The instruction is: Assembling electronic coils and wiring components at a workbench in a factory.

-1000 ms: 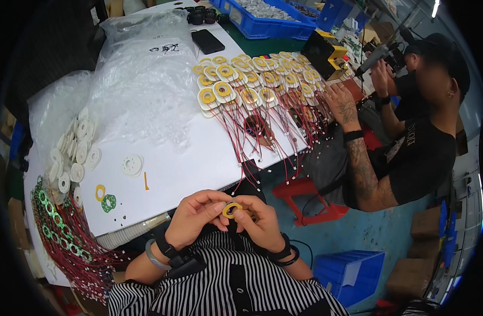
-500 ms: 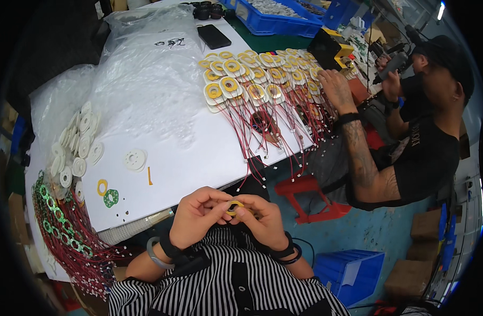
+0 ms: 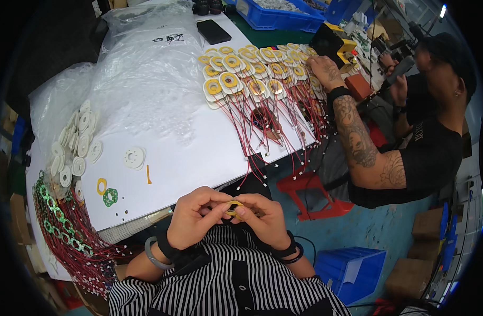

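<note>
A worker's left hand (image 3: pixel 195 217) and right hand (image 3: pixel 262 218) meet fingertip to fingertip just above the lap, pinching a small yellow ring-shaped coil (image 3: pixel 234 206) between them. The ring sits midway, equally close to both hands, its open face turned roughly upward. Rows of matching yellow coils with red wire leads (image 3: pixel 252 79) lie well ahead on the white worktable (image 3: pixel 188 152).

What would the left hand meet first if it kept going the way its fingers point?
The left hand points right, at the small yellow ring already pinched there; just beyond it are the right hand's fingertips.
</note>
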`<action>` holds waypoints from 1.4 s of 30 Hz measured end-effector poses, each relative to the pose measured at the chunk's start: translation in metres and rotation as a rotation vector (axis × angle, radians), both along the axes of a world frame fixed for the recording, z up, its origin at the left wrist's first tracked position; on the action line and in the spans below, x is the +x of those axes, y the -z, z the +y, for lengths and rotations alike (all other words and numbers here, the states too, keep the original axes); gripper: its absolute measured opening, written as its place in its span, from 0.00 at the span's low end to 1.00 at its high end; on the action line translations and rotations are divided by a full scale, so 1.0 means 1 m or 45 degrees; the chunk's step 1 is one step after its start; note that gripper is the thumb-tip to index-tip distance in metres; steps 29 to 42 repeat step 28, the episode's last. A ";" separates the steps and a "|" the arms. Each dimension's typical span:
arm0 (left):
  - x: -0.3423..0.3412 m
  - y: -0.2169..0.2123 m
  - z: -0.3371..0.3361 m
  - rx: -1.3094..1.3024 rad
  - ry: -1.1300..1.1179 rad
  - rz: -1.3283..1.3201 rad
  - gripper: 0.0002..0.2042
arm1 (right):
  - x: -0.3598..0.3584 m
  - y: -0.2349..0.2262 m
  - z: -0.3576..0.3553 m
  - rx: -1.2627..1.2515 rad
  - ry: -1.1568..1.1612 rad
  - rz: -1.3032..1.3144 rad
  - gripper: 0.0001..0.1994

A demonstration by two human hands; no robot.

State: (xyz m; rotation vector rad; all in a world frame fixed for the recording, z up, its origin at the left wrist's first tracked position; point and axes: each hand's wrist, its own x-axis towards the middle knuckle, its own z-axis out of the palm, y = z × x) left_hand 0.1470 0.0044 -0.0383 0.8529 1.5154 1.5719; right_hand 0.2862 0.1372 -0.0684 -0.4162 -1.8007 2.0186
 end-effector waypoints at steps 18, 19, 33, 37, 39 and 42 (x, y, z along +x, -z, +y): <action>0.001 0.012 0.001 -0.010 0.005 -0.140 0.08 | -0.002 0.003 0.002 -0.048 -0.013 -0.026 0.12; 0.001 0.012 0.000 -0.011 0.005 -0.141 0.08 | 0.000 0.003 0.002 -0.012 -0.008 -0.049 0.12; -0.001 0.008 -0.001 -0.033 0.053 -0.336 0.07 | 0.000 -0.005 0.003 0.089 -0.037 -0.128 0.13; -0.001 0.008 -0.001 -0.033 0.053 -0.336 0.07 | 0.000 -0.005 0.003 0.089 -0.037 -0.128 0.13; -0.001 0.008 -0.001 -0.033 0.053 -0.336 0.07 | 0.000 -0.005 0.003 0.089 -0.037 -0.128 0.13; -0.001 0.008 -0.001 -0.033 0.053 -0.336 0.07 | 0.000 -0.005 0.003 0.089 -0.037 -0.128 0.13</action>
